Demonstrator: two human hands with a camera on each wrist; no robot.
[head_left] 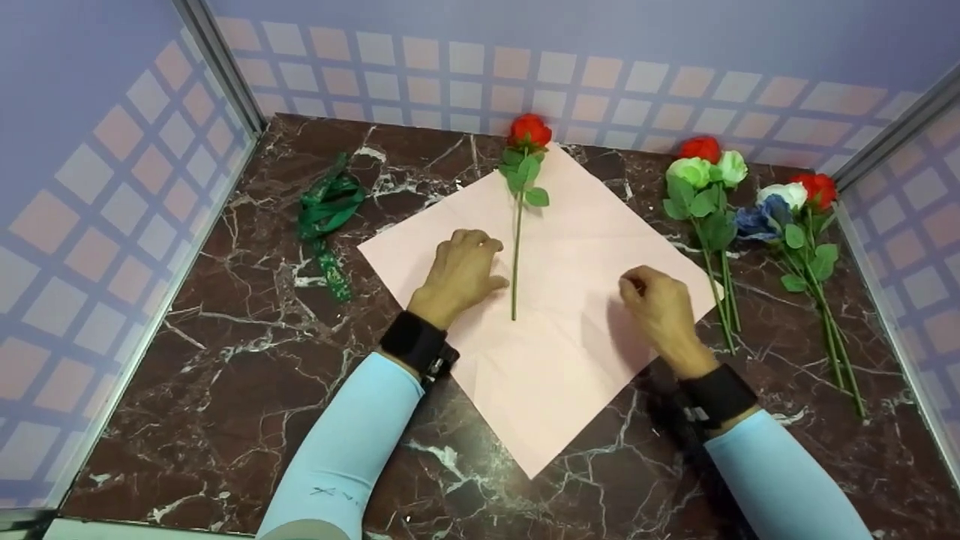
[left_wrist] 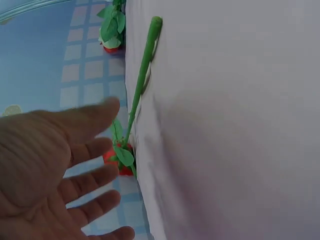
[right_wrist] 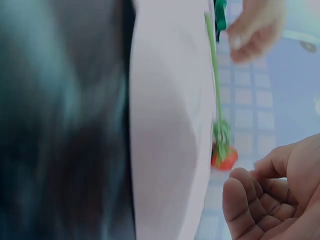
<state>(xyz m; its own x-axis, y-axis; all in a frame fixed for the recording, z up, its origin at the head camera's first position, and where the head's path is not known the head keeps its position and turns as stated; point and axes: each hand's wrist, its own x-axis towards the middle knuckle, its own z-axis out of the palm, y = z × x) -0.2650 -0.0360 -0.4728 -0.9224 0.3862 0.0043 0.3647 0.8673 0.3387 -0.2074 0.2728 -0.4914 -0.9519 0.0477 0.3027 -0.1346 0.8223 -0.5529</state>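
Lying on a pale pink square sheet of paper [head_left: 540, 405], the single red artificial rose with a slim green stem [head_left: 523, 172] sits between the two hands. Its long axis runs away from the person: cut stem end near, bloom at the far corner. The left hand [head_left: 463, 268] is clearly nearer, just left of the lower stem, so the stem lies directly to its right, across the spread, relaxed fingers; that hand grasps nothing. The right hand [head_left: 660, 304] is well apart on the other side, fingers loosely curled, holding nothing. Any move on the stem seems to favour the left hand's short sideways reach. The sheet rests cornerwise on the dark brown marble-patterned desk [head_left: 300, 405].
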